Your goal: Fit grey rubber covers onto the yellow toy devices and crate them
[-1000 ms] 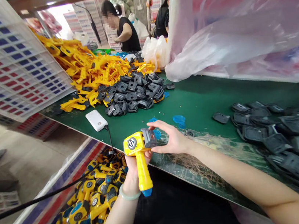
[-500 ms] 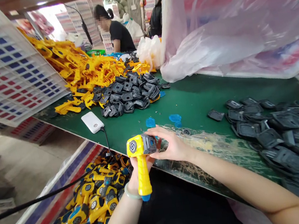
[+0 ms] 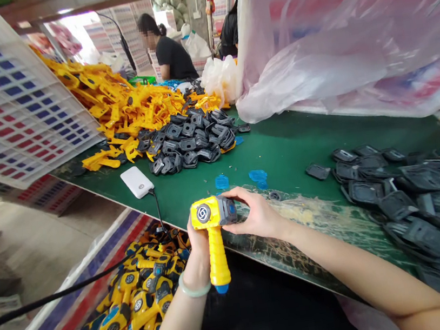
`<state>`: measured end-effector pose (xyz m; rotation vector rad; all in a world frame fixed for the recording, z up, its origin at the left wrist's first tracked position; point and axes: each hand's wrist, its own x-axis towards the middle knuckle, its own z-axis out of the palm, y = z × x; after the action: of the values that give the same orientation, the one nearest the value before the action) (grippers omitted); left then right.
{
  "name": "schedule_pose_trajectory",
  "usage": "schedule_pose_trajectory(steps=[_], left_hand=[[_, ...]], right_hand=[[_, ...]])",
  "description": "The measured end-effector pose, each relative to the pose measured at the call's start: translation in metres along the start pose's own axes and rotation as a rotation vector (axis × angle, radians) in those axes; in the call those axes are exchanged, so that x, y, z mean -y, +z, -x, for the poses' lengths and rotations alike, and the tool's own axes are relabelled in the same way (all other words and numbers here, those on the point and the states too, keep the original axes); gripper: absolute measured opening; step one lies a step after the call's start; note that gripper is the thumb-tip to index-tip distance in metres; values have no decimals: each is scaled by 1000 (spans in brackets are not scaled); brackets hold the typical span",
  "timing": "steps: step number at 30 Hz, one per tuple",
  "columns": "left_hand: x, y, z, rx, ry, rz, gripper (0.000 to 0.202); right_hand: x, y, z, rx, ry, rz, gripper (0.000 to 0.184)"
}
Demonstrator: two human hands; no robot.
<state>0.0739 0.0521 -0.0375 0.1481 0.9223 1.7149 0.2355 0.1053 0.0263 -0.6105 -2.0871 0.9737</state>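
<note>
A yellow hammer-shaped plastic toy (image 3: 216,253) is held upright in front of my body at the table's near edge. Its head is yellow with a round swirl emblem, a dark grey piece covers the right end, and the handle ends in a blue tip. My left hand (image 3: 198,239) grips the head from behind and the left; most of its fingers are hidden by the toy. From the right, my right hand (image 3: 257,214) closes thumb and fingers on the dark grey end. A pale bangle (image 3: 194,287) circles my left wrist.
Yellow parts (image 3: 141,102) and dark grey parts (image 3: 187,139) are heaped on the green table (image 3: 282,140). More grey pieces (image 3: 408,198) lie at right. A white power bank (image 3: 137,182) trails a cable. Similar assembled toys (image 3: 141,301) fill a bin below left. A person (image 3: 174,56) sits beyond.
The toy has shifted slightly right, its head turning so the emblem faces me more squarely. Both hands keep hold of it.
</note>
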Motion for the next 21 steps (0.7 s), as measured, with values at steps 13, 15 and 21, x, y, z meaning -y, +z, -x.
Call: schedule_pose_trajectory(steps=[13, 15, 21], left_hand=[[-17, 3, 29, 501, 512, -409, 50], [-20, -2, 30, 401, 568, -376, 44], [-82, -56, 43, 486, 193, -868, 46]], right_hand=[[7, 9, -7, 248, 98, -512, 99], [1, 20, -13, 249, 108, -610, 93], [-47, 35, -72, 607, 82, -53, 80]])
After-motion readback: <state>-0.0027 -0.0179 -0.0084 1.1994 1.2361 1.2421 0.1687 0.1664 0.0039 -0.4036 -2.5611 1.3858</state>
